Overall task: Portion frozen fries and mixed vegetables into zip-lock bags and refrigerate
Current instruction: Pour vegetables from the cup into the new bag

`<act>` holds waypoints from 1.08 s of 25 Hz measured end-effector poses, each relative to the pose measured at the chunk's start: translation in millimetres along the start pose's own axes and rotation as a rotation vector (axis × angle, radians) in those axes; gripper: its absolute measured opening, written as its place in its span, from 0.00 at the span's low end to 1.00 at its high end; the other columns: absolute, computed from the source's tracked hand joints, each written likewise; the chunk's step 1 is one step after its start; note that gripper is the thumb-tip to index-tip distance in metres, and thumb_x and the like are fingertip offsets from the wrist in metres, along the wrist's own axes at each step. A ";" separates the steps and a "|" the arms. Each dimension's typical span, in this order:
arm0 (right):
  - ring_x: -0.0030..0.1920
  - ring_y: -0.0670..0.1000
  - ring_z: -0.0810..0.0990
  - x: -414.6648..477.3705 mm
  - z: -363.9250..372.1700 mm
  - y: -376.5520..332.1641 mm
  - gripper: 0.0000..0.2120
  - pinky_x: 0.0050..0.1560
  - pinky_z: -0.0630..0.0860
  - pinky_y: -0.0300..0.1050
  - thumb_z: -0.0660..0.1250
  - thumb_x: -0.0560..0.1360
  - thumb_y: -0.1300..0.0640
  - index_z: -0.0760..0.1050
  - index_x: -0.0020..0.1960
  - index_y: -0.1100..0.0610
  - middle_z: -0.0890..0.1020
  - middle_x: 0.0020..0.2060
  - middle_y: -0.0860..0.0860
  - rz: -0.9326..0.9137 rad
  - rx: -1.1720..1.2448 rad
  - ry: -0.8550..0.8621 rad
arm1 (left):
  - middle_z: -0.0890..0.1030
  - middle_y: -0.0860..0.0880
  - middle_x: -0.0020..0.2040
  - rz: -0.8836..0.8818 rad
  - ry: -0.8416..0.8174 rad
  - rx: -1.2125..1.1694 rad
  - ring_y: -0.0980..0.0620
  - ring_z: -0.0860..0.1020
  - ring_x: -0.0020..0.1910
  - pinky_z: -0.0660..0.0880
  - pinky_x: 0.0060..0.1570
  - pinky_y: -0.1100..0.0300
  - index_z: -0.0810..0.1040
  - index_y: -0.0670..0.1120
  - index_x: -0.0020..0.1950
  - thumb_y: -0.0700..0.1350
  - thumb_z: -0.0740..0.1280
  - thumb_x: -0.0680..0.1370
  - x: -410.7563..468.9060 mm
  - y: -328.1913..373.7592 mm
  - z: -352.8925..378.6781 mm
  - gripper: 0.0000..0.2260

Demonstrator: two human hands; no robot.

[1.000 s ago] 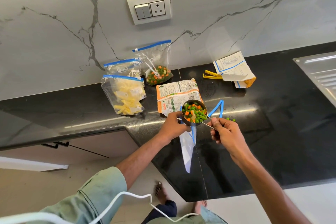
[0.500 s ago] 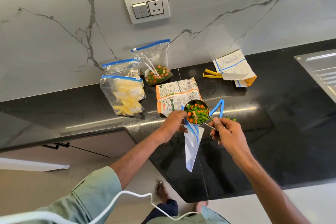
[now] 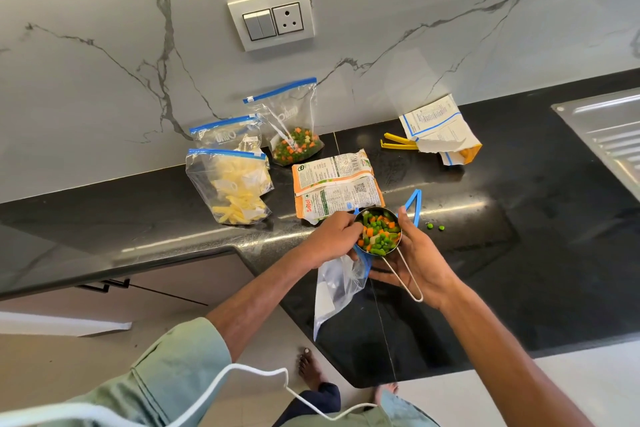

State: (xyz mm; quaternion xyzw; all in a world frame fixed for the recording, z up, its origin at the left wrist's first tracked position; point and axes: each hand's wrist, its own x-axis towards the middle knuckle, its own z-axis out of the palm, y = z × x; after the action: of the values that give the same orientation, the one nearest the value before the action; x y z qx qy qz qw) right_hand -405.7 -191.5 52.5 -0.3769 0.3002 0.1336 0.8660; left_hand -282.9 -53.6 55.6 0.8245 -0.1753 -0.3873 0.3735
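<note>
While our right hand (image 3: 420,260) curls around the measuring cup (image 3: 375,209) of mixed vegetables (image 3: 379,234), its wire handle across the palm, our left hand (image 3: 330,239) pinches the mouth of the zip-lock bag (image 3: 337,291) hanging past the bench's (image 3: 519,270) near edge. Beyond lies the vegetable packet (image 3: 334,184), then the fries bag (image 3: 233,187) and the filled vegetable bag (image 3: 294,146) toward the back edge.

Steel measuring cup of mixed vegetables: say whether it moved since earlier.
Yes. The steel measuring cup shifted toward the person, away from the orange vegetable packet.

Counter (image 3: 519,270) right of stray peas (image 3: 434,226) seems open — bags (image 3: 230,184), packet (image 3: 334,187) crowd left.
</note>
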 end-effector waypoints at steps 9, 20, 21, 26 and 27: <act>0.72 0.62 0.76 6.3 -2.3 14.6 0.36 0.79 0.64 0.57 0.72 0.74 0.36 0.77 0.72 0.60 0.77 0.71 0.62 0.031 0.297 0.022 | 0.82 0.41 0.55 -0.010 -0.070 -0.003 0.49 0.81 0.48 0.78 0.36 0.63 0.81 0.41 0.56 0.39 0.62 0.83 -4.2 9.0 -5.0 0.08; 0.61 0.58 0.84 8.6 18.3 -4.8 0.24 0.66 0.79 0.57 0.66 0.80 0.41 0.79 0.69 0.55 0.85 0.61 0.58 -0.161 -0.042 0.134 | 0.84 0.49 0.55 0.134 0.204 0.158 0.52 0.86 0.41 0.84 0.38 0.57 0.84 0.44 0.61 0.41 0.68 0.78 -11.5 22.8 -3.9 0.13; 0.58 0.56 0.86 6.4 23.7 -9.2 0.22 0.61 0.82 0.54 0.67 0.80 0.41 0.80 0.67 0.55 0.87 0.57 0.56 -0.165 -0.132 0.173 | 0.85 0.48 0.55 0.152 0.240 0.190 0.53 0.86 0.41 0.85 0.38 0.56 0.84 0.45 0.61 0.41 0.69 0.77 -11.4 23.7 -3.8 0.13; 0.50 0.52 0.86 11.5 38.6 -23.6 0.34 0.56 0.84 0.55 0.69 0.66 0.24 0.81 0.56 0.50 0.86 0.49 0.51 -0.239 -0.637 0.529 | 0.87 0.47 0.49 0.204 0.332 0.230 0.52 0.85 0.36 0.84 0.38 0.56 0.85 0.47 0.60 0.44 0.75 0.74 -10.9 32.2 -8.2 0.14; 0.49 0.52 0.85 11.6 40.3 -26.8 0.38 0.56 0.83 0.57 0.67 0.63 0.21 0.80 0.56 0.50 0.86 0.48 0.50 -0.247 -0.750 0.578 | 0.87 0.47 0.48 0.199 0.325 0.194 0.53 0.85 0.35 0.83 0.36 0.58 0.86 0.46 0.59 0.43 0.75 0.74 -10.4 34.4 -9.3 0.14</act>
State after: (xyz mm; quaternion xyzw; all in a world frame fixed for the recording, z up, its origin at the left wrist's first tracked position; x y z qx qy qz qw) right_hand -367.4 -180.2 82.2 -0.7173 0.4127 0.0189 0.5611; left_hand -282.4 -65.9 90.7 0.8869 -0.2297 -0.1919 0.3520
